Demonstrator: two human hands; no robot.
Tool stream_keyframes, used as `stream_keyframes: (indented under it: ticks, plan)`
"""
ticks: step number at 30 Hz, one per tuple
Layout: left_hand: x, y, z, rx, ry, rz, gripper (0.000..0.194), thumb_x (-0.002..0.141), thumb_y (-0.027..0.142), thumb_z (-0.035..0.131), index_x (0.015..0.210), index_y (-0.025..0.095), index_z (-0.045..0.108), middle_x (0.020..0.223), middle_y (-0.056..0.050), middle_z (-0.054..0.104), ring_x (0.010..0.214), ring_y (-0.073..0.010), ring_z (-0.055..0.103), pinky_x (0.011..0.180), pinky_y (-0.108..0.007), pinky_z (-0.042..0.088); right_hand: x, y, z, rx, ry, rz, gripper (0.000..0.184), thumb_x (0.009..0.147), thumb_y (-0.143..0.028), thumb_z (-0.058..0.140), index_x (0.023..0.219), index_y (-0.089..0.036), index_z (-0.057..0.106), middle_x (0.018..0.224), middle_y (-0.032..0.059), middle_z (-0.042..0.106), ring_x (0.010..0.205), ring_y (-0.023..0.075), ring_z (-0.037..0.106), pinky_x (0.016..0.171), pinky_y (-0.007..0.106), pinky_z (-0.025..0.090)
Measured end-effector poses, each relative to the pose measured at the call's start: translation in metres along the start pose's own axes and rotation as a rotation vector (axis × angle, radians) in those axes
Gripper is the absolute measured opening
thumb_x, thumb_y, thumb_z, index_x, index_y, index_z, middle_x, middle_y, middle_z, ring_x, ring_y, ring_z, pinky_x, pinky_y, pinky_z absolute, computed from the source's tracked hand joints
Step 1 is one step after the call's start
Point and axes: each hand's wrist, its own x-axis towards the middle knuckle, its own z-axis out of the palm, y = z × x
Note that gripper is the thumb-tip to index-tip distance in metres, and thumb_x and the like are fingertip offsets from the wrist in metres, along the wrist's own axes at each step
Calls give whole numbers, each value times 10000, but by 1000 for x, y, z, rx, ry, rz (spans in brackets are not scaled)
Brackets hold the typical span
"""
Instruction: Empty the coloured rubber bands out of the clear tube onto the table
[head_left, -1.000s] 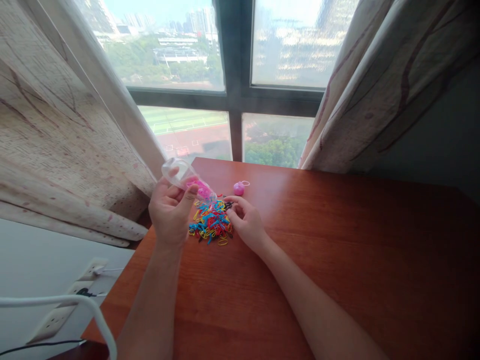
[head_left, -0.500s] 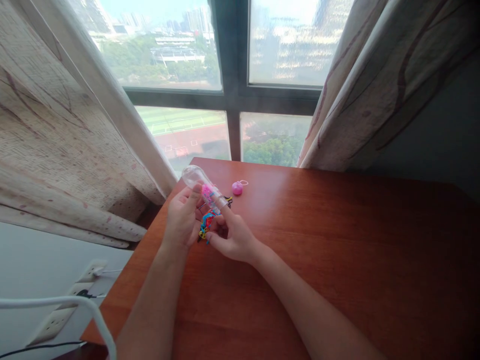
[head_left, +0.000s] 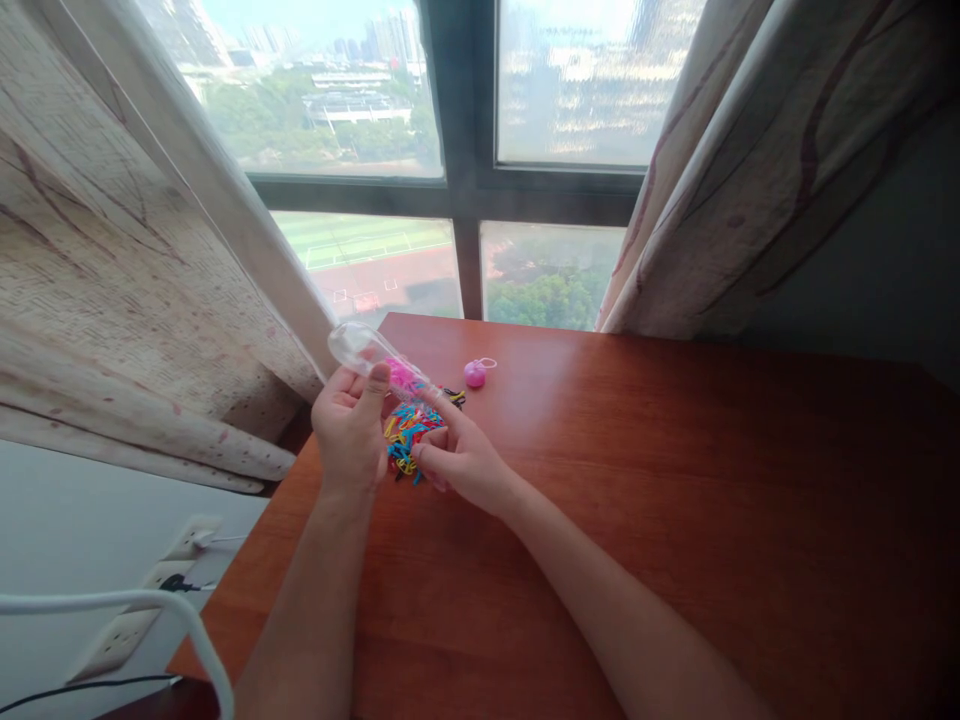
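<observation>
My left hand point(head_left: 349, 425) is closed around a clear plastic bottle point(head_left: 360, 345), its rounded end up and left and its mouth tilted down to the right. Pink bits, which look like small rubber bands point(head_left: 403, 376), sit inside it. At the bottle's mouth is the stretched index finger of my right hand point(head_left: 469, 455); whether it reaches inside is hard to see. The other right fingers are curled, with the thumb apart. Beneath both hands lies a pile of blue, yellow, red and black bands point(head_left: 409, 440), partly hidden. Beyond it stands a round pink cap point(head_left: 475, 374) with a pale loop.
The brown wooden table point(head_left: 637, 520) ends at a window point(head_left: 465, 200) in front of me. Patterned curtains point(head_left: 187, 250) hang at both sides. To the left are a wall with power sockets point(head_left: 120, 640) and a white curved tube point(head_left: 180, 615).
The bottle and my left hand have shifted left and tipped flatter. More coloured bands show in the pile below. My right index finger stays at the bottle's mouth.
</observation>
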Motion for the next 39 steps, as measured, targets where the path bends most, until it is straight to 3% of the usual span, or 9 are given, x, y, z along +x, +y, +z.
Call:
stream_keyframes:
  ticks: [8, 13, 18, 28, 32, 35, 39]
  plan:
    - [7, 3, -7, -22, 92, 185, 350, 702, 311, 837, 979, 162, 684, 836, -6, 720, 727, -98, 669, 686, -206, 540, -2, 4, -6, -121, 88, -45, 631, 760, -254, 606, 1367, -153, 466, 493, -141, 438, 409, 66, 370, 431, 176, 307]
    - [8, 6, -12, 11, 115, 237, 257, 674, 233, 848, 875, 169, 701, 836, 20, 721, 793, -100, 672, 728, -214, 535, 1, 1, -24, -307, 323, -136, 407, 778, -273, 575, 1172, -166, 587, 520, -119, 418, 448, 71, 368, 461, 191, 294]
    - [10, 7, -21, 223, 157, 374, 248, 676, 234, 856, 886, 211, 727, 830, 2, 736, 755, -135, 682, 707, -272, 576, 3, 2, -43, -381, 469, -183, 328, 799, -297, 535, 1096, -168, 592, 554, -99, 451, 478, 87, 396, 469, 199, 316]
    - [8, 6, -23, 341, 30, 312, 349, 680, 317, 851, 955, 158, 707, 883, -48, 754, 819, -175, 728, 747, -268, 604, 3, 9, -43, -488, 436, -182, 270, 815, -285, 533, 1035, -174, 641, 595, -75, 466, 520, 96, 419, 503, 212, 321]
    - [6, 8, -22, 326, -2, 302, 362, 677, 347, 853, 958, 165, 717, 931, -47, 754, 923, -190, 721, 849, -299, 594, 2, 9, -42, -528, 420, -190, 250, 815, -271, 532, 1008, -173, 659, 623, -66, 476, 533, 94, 419, 520, 216, 329]
    - [5, 8, -19, 305, -46, 250, 386, 651, 325, 870, 973, 166, 727, 951, -53, 761, 916, -193, 723, 835, -293, 598, 2, 9, -42, -551, 415, -193, 243, 819, -265, 528, 992, -172, 671, 632, -61, 482, 544, 96, 426, 530, 219, 333]
    - [5, 7, -14, 223, 12, 241, 335, 649, 273, 874, 935, 172, 730, 917, -29, 757, 876, -145, 714, 814, -229, 580, 0, 6, -39, -560, 398, -203, 237, 814, -250, 539, 983, -168, 685, 614, -64, 469, 537, 92, 423, 522, 220, 322]
